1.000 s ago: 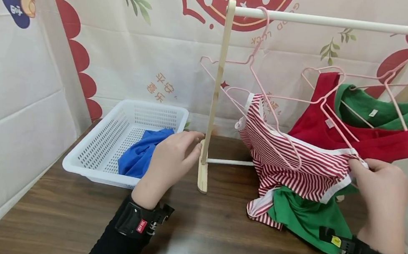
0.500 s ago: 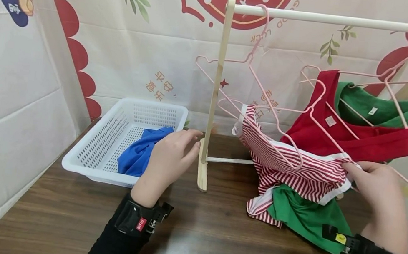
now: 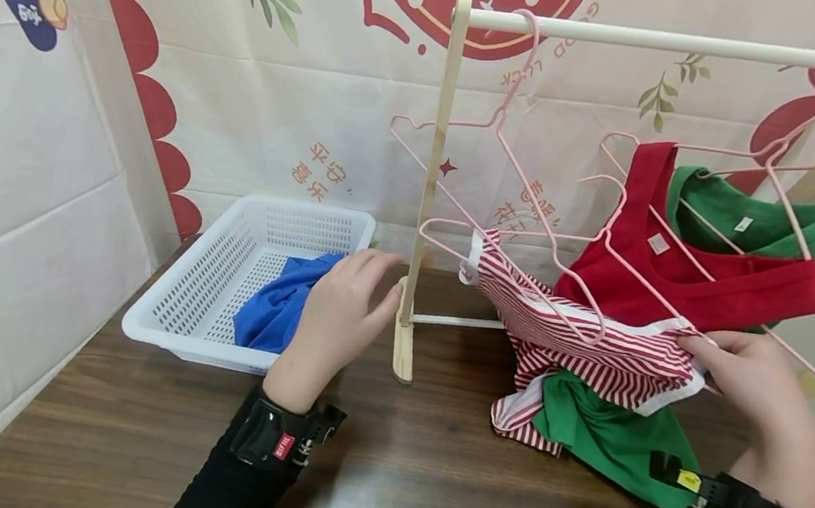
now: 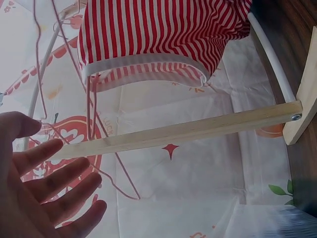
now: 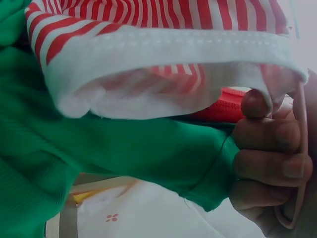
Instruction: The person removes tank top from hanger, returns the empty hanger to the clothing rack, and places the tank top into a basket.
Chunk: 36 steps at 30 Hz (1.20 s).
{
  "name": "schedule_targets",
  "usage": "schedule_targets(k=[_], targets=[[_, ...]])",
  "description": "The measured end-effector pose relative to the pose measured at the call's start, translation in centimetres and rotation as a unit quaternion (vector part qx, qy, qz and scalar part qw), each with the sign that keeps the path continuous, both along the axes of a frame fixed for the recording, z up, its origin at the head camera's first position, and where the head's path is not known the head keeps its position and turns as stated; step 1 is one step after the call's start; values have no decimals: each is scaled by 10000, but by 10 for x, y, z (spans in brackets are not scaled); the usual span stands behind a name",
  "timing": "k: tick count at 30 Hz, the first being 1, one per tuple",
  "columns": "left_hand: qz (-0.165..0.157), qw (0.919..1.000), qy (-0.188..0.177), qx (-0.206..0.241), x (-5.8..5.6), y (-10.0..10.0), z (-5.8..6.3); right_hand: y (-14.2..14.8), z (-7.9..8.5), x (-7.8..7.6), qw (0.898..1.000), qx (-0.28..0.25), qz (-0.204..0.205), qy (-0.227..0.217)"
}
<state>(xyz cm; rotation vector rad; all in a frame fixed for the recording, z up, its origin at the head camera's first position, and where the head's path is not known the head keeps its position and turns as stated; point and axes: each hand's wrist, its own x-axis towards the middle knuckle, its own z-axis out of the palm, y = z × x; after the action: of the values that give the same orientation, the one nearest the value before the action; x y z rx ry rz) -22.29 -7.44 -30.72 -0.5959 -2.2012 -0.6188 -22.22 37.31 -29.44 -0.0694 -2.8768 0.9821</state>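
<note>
My right hand pinches the right shoulder of a red-and-white striped sleeveless top, where the end of a pink hanger comes through. Up close in the right wrist view, the curled fingers lie against that hanger end and the white trim. The hanger runs across the top's neck, its hook off the rail, and its left end sticks out past the left shoulder. My left hand, fingers loosely spread and holding nothing, is beside the wooden rack post. Its palm faces the camera in the left wrist view.
Beside the left hand stands a white basket with a blue cloth. An unused pink hanger hangs from the rail. Red and green tops hang at right. Green cloth lies under the striped top.
The right hand has lowered slightly with the striped top's shoulder. The top's neck and its hanger have sunk, and the hanger's hook has shifted left and down. The left hand is nearly still.
</note>
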Motion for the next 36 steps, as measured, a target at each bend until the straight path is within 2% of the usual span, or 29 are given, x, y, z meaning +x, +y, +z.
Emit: schedule_targets(k=[8,11,19,24,30,36], targets=[[-232,9984,-45,-517,-5,6,-3,-14,4,-1,9984,268,476,-139],[-268,9966,-181,-762,-6,10,-6,-18,5,-1,9974,372,571,-219],[55,9846,-1057,-1391,-5,19,-10,-28,6,-4,9935,567,895,-407],[245,9804,-1216,-1528,-5,17,-10,-37,7,-5,9911,695,1025,-487],[229,9750,-1375,-1730,-3,11,-9,-45,8,-5,9906,512,1126,-578],[325,9653,-1839,-1825,0,4,-6,-57,7,-4,9904,-366,1047,-822]])
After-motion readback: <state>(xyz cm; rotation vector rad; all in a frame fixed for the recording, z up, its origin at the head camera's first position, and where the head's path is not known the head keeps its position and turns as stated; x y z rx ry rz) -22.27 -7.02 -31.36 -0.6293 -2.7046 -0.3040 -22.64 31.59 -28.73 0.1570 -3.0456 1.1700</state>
